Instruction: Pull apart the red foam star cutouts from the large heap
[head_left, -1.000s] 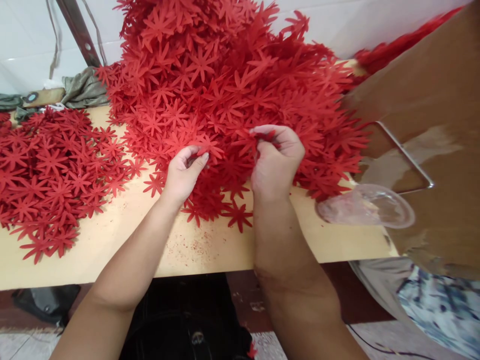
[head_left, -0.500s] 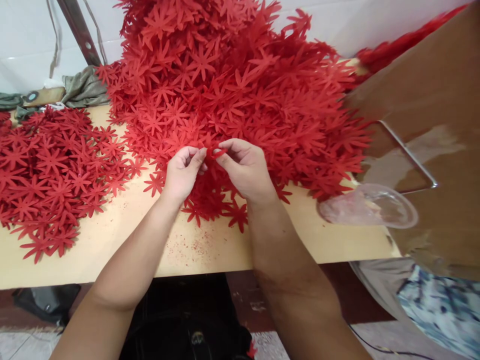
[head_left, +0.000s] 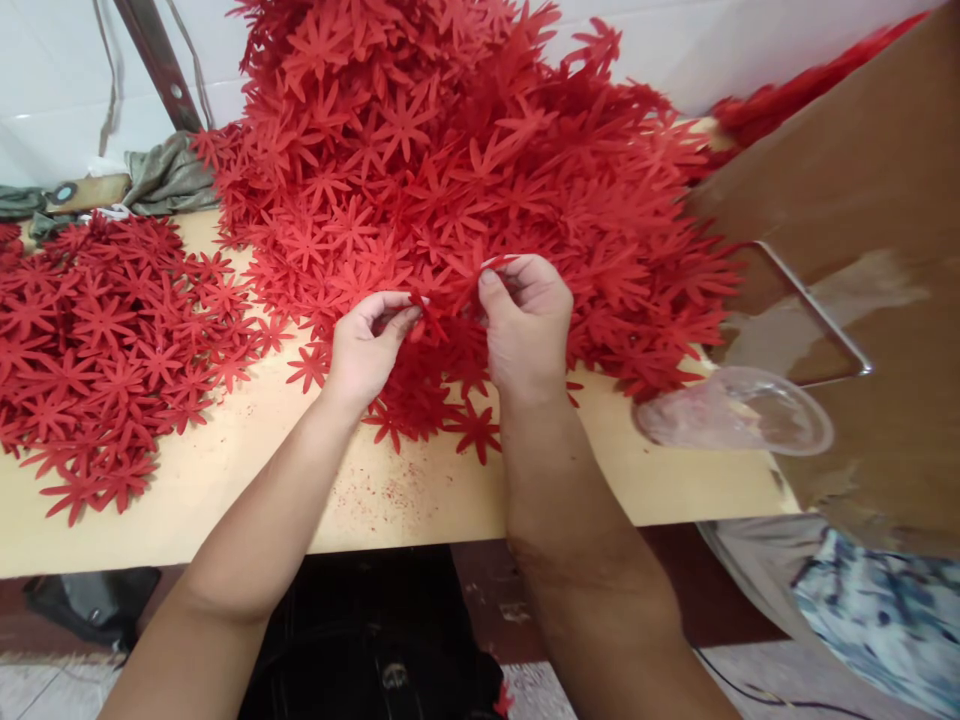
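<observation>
Left hand [head_left: 365,350] pinching a red flower-shaped felt cutout [head_left: 426,318] between thumb and forefinger, fingers [head_left: 399,322] closed on it, at the near foot of the tall red heap of star-petalled cutouts [head_left: 457,170]. Right hand [head_left: 527,325] just beside, fingers [head_left: 491,283] curled shut, gripping another red petal piece [head_left: 497,262] at the fingertips, touching the heap's front slope. Both hands hovering over the middle of the pale yellow wooden bench [head_left: 247,470], close to its near edge, forearms crossing that edge.

Heap filling the bench from the far edge toward the front, leaning against the white tiled wall [head_left: 52,80]. Loose single cutouts lying flat at the heap's base, near the front edge, between the wrists. Flatter spread of the same red cutouts [head_left: 97,340] covering the left end of the bench, apart from the heap. Grey-green crumpled cloth [head_left: 166,178] sitting at the far left corner. Brown cardboard sheet [head_left: 855,200] standing tilted at the right end, with a clear plastic cup [head_left: 739,412] lying on its side against it at the near right corner. Red dust speckling the bare bench in front of the hands.
</observation>
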